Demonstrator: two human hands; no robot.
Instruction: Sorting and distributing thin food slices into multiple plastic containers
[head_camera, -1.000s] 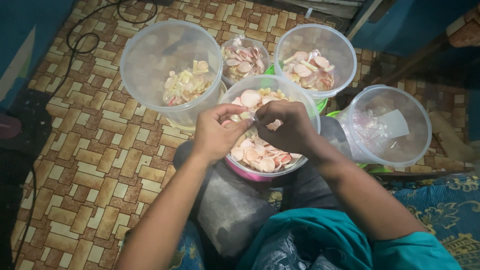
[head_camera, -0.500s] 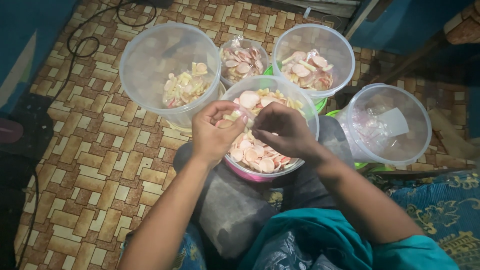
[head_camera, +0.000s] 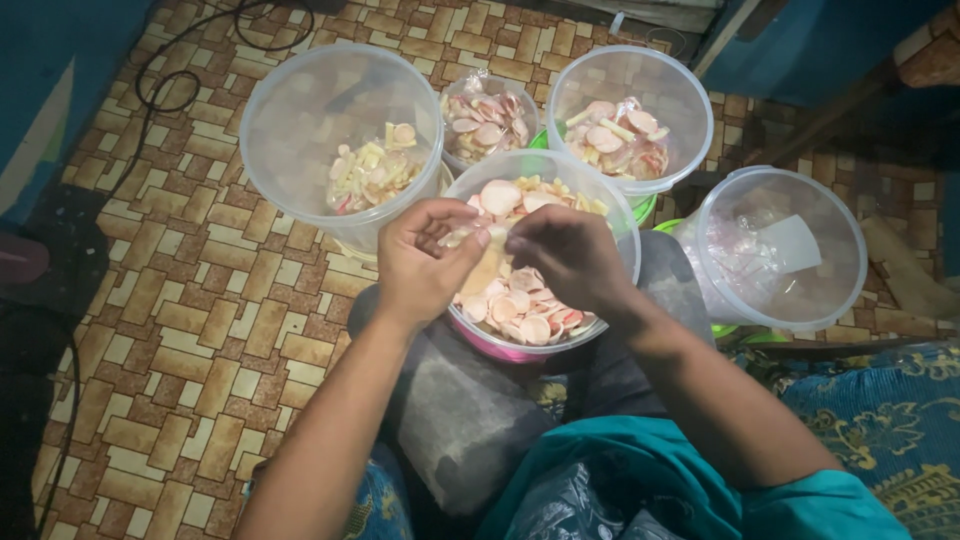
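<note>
Floor (head_camera: 200, 330): patterned tile under everything; I see a black cable (head_camera: 150, 90) looping at the upper left — well apart from the tubs, so I judge it little risk unless someone shifts that way.
Left tub (head_camera: 300, 190): the biggest clear tub, upper left, holding a low heap of pale slices; it stands just beside the middle bowl, and I think a nudge of the left elbow could tip it, being so lightly filled.
Right tub (head_camera: 800, 290): clear, lying tilted on its side at the right with only a plastic liner visible inside; I judge it could roll if the right forearm brushes it.
Far tub (head_camera: 690, 120): upright behind the bowl, part full of pink-and-white slices; a small tub (head_camera: 455, 150) sits between it and the left tub.
Bowl (head_camera: 520, 345): pink-rimmed, on the lap, nearly full of slices; perched rather than set down — a knee shift could spill it, in my view.
Left hand (head_camera: 420, 265): over the bowl's left rim, fingers curled and pinching a pale slice.
Right hand (head_camera: 570, 255): over the bowl, fingers bent toward the same piece; whether it truly grips I cannot tell.
Slice (head_camera: 485, 270): held between both hands above the bowl; thin, so I reckon it may snap or drop outside the rim.
</note>
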